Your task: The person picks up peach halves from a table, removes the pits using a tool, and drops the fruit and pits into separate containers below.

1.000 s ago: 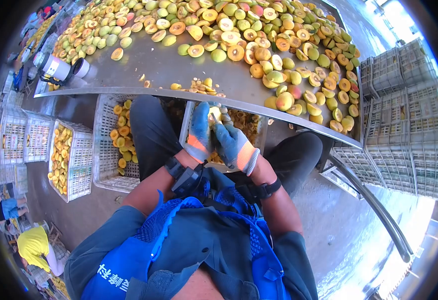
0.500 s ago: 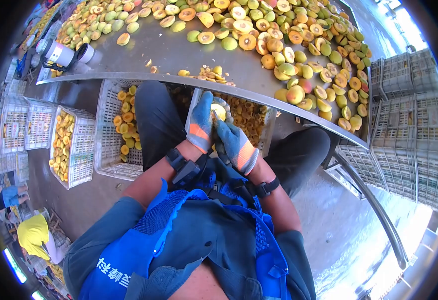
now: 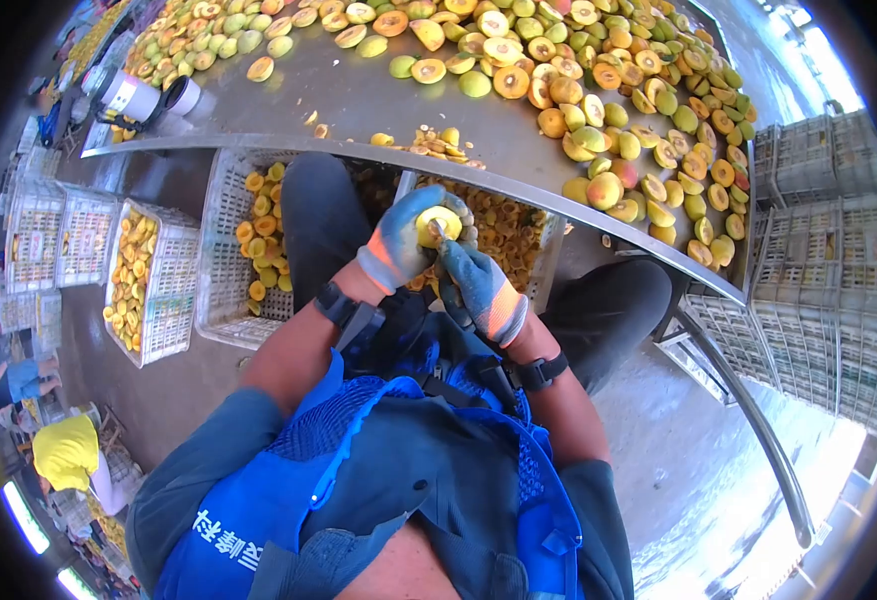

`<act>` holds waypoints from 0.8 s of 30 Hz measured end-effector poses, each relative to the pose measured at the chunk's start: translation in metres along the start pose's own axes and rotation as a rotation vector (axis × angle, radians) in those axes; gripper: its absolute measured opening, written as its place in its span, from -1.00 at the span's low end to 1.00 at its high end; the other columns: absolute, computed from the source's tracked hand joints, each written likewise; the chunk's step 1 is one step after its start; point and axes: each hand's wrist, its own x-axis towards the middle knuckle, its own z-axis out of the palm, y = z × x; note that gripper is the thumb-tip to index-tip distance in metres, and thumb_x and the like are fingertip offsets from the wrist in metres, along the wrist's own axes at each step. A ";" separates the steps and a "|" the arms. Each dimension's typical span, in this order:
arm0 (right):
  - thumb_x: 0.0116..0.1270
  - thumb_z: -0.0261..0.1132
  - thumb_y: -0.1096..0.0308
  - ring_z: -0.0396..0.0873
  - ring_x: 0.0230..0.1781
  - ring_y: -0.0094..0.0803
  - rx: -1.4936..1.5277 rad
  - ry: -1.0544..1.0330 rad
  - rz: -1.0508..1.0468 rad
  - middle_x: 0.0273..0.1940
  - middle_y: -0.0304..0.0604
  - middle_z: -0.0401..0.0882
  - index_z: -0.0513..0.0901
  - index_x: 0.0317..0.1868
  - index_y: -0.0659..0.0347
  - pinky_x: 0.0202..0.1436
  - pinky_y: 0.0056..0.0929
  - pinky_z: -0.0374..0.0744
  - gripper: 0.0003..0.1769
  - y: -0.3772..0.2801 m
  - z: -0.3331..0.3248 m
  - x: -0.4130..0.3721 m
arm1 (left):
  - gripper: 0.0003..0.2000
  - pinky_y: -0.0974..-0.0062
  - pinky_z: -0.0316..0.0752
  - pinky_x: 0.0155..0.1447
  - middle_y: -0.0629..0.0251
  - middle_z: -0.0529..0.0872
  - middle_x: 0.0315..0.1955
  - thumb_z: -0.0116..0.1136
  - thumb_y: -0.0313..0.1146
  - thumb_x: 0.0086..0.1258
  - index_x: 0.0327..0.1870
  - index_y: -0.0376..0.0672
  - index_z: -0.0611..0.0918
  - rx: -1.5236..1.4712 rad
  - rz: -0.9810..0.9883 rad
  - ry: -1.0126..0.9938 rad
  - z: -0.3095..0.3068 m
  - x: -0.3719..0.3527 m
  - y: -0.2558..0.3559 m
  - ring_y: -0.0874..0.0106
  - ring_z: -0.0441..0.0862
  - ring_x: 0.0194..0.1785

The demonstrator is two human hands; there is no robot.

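Note:
Wrapped round a halved yellow fruit [image 3: 437,226], my gloved left hand [image 3: 404,238] is closed, with the cut face turned up. My gloved right hand [image 3: 480,288] is closed on a small tool [image 3: 437,232] whose tip meets the middle of that cut face. Most of the tool is hidden by the fingers. Both hands are over my lap, in front of the metal table [image 3: 358,118]. Below and beyond them is a crate of fruit pieces [image 3: 503,235].
Halved fruits [image 3: 558,90] are heaped on the table, with small scraps [image 3: 438,145] near its edge. Crates of fruit [image 3: 263,240] [image 3: 136,270] stand at the left, stacked crates [image 3: 818,260] at the right. A person in yellow [image 3: 66,455] is at the lower left.
The left hand has shifted slightly left and turned, so the fruit's cut face shows more. The right hand has moved slightly right and down. The whole view has shifted a little.

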 end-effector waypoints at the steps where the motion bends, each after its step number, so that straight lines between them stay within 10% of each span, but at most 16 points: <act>1: 0.66 0.04 -0.09 0.30 -0.77 -0.59 -0.016 0.001 0.009 -0.59 -0.33 0.47 0.58 -0.23 0.16 -0.73 -0.55 0.23 -0.51 -0.001 0.003 0.000 | -0.68 0.17 0.71 -0.03 0.14 0.69 -0.30 0.04 -0.09 0.59 -0.20 -0.21 0.59 0.010 -0.007 0.016 -0.006 0.005 -0.004 0.22 0.71 -0.22; 6: 0.66 0.03 -0.09 0.42 -0.58 -0.63 0.025 -0.087 0.023 -0.52 -0.38 0.48 0.59 -0.21 0.17 -0.49 -0.65 0.40 -0.50 0.024 -0.010 0.007 | -0.66 0.21 0.70 -0.15 0.18 0.63 -0.41 0.05 -0.08 0.60 -0.33 -0.16 0.56 -0.136 0.104 0.229 0.000 0.011 -0.028 0.28 0.64 -0.39; 10: 0.65 0.02 -0.15 0.23 -0.78 -0.60 0.360 -0.176 0.156 -0.62 -0.41 0.32 0.53 -0.24 0.11 -0.73 -0.61 0.17 -0.50 0.003 -0.012 -0.003 | -0.58 0.22 0.73 -0.13 0.21 0.63 -0.38 0.09 0.05 0.59 -0.34 -0.15 0.56 -0.068 0.251 0.267 0.010 0.015 -0.035 0.29 0.66 -0.36; 24: 0.64 0.08 -0.09 0.15 -0.76 -0.64 0.833 -0.488 0.217 -0.60 -0.39 0.29 0.52 -0.12 0.17 -0.75 -0.63 0.11 -0.55 0.012 -0.025 -0.004 | -0.57 0.25 0.72 -0.15 0.15 0.70 -0.32 -0.03 0.10 0.63 -0.14 -0.13 0.61 -0.129 0.061 -0.043 0.012 0.006 -0.026 0.26 0.70 -0.27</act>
